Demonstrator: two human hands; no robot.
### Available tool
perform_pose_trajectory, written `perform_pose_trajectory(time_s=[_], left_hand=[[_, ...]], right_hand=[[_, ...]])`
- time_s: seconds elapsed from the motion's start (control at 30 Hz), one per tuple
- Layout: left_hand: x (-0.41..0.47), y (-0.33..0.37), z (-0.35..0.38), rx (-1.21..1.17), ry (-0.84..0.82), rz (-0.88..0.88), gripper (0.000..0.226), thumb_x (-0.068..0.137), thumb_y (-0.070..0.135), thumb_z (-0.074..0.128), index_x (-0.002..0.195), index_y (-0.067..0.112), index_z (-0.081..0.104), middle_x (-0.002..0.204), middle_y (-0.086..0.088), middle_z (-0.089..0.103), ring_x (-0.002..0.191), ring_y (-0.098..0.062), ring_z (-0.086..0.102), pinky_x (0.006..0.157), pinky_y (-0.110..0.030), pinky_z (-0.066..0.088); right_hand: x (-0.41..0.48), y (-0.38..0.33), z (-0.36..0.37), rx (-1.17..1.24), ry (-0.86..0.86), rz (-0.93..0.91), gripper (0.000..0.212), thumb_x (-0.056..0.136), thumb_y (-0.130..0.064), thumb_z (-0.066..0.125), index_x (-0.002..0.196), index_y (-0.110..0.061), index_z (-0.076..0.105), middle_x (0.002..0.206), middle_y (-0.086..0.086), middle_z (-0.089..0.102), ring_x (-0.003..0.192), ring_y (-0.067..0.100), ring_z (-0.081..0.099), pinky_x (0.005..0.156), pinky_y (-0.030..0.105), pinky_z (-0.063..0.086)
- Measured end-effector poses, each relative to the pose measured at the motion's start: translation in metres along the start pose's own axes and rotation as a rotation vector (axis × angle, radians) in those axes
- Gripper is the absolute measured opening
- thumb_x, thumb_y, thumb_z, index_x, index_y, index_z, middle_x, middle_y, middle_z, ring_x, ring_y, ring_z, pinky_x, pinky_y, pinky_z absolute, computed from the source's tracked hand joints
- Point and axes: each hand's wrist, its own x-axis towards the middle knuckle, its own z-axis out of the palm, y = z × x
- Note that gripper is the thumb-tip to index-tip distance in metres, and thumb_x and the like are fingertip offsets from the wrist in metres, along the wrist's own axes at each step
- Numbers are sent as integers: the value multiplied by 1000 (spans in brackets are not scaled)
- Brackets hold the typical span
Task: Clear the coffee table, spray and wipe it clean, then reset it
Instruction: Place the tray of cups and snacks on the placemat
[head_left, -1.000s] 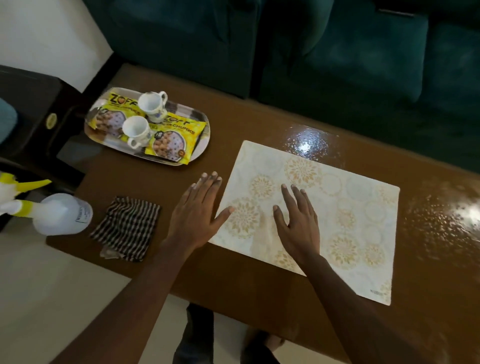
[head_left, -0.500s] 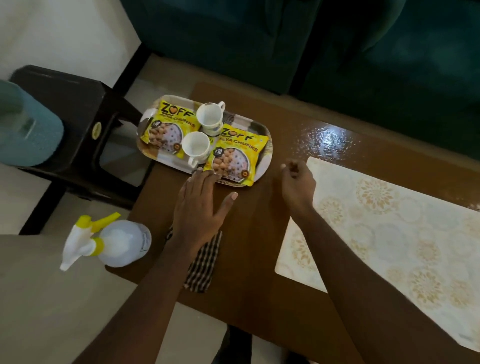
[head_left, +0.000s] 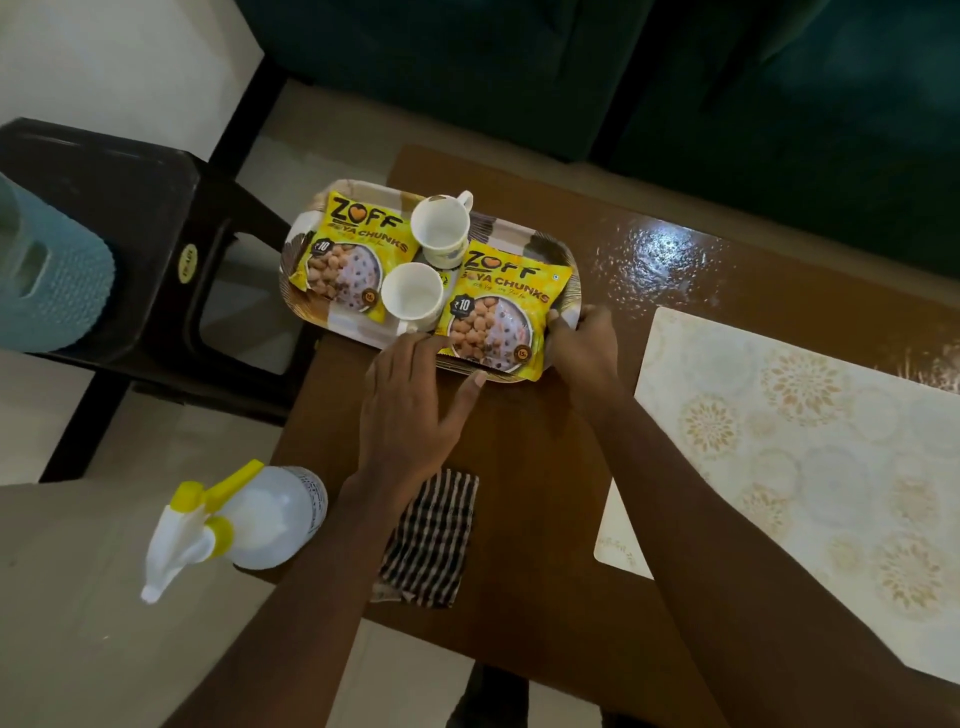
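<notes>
Tray handling, clearing step.

My left hand (head_left: 410, 410) lies flat and spread against the near long rim of the oblong patterned metal tray (head_left: 566, 260), fingertips touching the rim, thumb splayed toward my right; it grips nothing yet. My right hand (head_left: 584, 345) curls round the tray's near right corner, thumb on top of the rim, fingers apparently under it; I cannot tell how firm the hold is.

The tray sits at the left end of the glossy brown wooden desk (head_left: 530, 467), its far-left end overhanging the edge.

Load, just beyond my fingertips:
- two yellow foil soya-chunk packets (head_left: 491, 306), lying flat
- two white ceramic cups (head_left: 413, 291), upright, empty as far as I see, standing partly on the packets

Judgement on handling:
- the tray looks stiff and thin, light in itself
- the cups are the fragile part, and foil under them is slippery footing
- best hold is both short ends or opposite long rims, thumbs on top
- lift level; any tilt could send the cups sliding

Behind my left wrist lies the folded black-and-white checked cloth (head_left: 434, 540). Left of that arm, at the desk corner, is the translucent white spray bottle with yellow trigger (head_left: 244, 519). To the right of my right forearm lies the cream floral placemat (head_left: 810, 467), flat, likely flexible.
</notes>
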Motion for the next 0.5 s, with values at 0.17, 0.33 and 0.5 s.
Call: perform_pose_trajectory(time_s=[0.17,0.33,0.5], left_hand=[[5,5,-6,-23,66,26,49,95,52,48,122,12,55,125,-6,57,124,-22,48,103,-37,38],[7,14,-17,-49,140,7,51,96,51,46,123,9,55,127,-11,57,124,-25,48,103,-42,40],[5,38,-22,-40,184,21,54,98,51,39,121,5,57,126,-15,59,121,-29,50,101,-43,40]], right_hand=[[5,9,4,189,25,114,31,96,-27,60,122,-14,52,114,5,64,98,20,65,76,40,59],[4,25,-25,216,92,125,33,85,-35,56,112,-16,61,101,5,69,89,22,67,70,41,58],[-5,42,-97,215,137,136,27,95,-30,58,117,-16,61,100,9,69,83,23,67,67,43,59]])
